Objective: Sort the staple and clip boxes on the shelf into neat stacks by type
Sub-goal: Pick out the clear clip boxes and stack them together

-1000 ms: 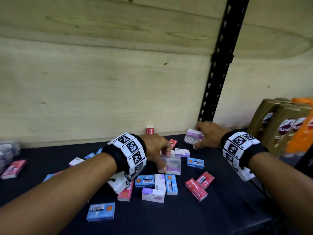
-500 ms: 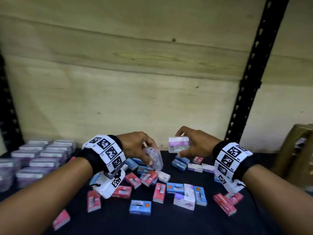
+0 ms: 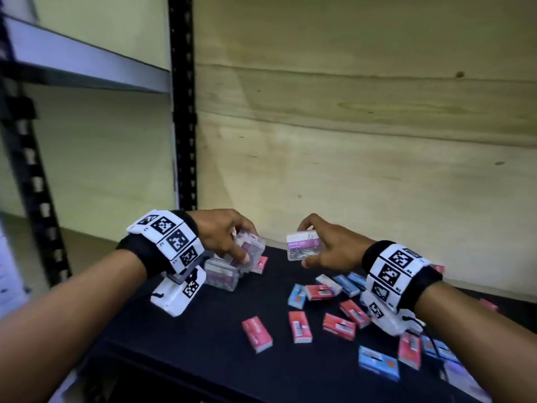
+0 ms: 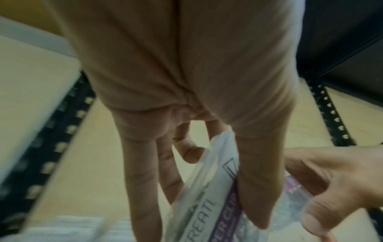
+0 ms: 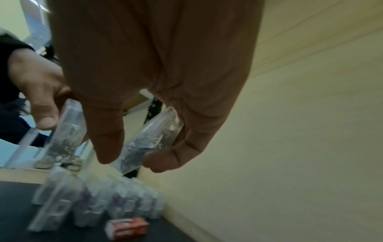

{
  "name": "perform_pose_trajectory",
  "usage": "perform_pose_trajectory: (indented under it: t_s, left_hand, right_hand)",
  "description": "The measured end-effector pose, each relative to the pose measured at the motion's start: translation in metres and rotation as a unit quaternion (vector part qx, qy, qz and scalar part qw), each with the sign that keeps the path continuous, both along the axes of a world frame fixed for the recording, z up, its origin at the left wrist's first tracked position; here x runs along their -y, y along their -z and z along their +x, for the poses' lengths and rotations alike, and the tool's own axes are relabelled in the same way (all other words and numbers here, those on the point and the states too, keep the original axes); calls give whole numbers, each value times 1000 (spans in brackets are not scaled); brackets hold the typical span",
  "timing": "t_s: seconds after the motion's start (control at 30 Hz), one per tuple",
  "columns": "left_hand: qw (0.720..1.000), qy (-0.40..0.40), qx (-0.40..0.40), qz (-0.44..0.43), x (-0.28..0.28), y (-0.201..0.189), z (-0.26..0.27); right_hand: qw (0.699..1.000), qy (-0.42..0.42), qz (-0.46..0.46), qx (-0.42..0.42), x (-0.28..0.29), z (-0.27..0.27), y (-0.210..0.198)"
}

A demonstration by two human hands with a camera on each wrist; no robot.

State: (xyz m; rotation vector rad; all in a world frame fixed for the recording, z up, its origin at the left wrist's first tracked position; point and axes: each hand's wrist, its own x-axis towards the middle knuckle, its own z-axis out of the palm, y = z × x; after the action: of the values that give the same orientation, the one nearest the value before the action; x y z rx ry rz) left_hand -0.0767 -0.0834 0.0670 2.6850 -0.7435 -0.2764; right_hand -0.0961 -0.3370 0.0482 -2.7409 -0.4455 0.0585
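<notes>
My left hand (image 3: 232,242) grips a clear paper clip box (image 3: 252,248) just above a group of clear clip boxes (image 3: 222,275) at the shelf's back left; its printed label (image 4: 209,206) shows between thumb and fingers. My right hand (image 3: 322,251) holds a second clear paper clip box (image 3: 304,246) in the air, to the right of the left hand; in the right wrist view this box (image 5: 149,142) sits between thumb and fingers. Red staple boxes (image 3: 257,334) and blue staple boxes (image 3: 377,362) lie scattered on the black shelf (image 3: 203,338).
A plywood back wall (image 3: 363,170) closes the shelf behind. A black slotted upright (image 3: 183,112) stands at the back left, another (image 3: 32,181) nearer on the left. A red staple box (image 5: 127,228) lies beside the row of clear boxes (image 5: 99,201).
Both hands have carried their clip boxes leftward along the shelf. The left hand's box now sits just above the group of clear boxes; the right hand's box stays raised.
</notes>
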Motion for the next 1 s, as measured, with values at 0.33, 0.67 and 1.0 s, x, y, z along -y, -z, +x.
perform_pose_trajectory:
  t_s: [0.33,0.67,1.0]
  left_hand:
    - [990,-80,0,113,-81,21,1]
    - [979,-121,-21,165,-112,50,13]
    - [985,-116,-6,127,-123,59,17]
  right_hand:
    - [996,-86,-7,-38,-98,13,25]
    - [991,-106,-63,-49,-140,8,41]
    - [992,-92,-68,-54,-154,6,48]
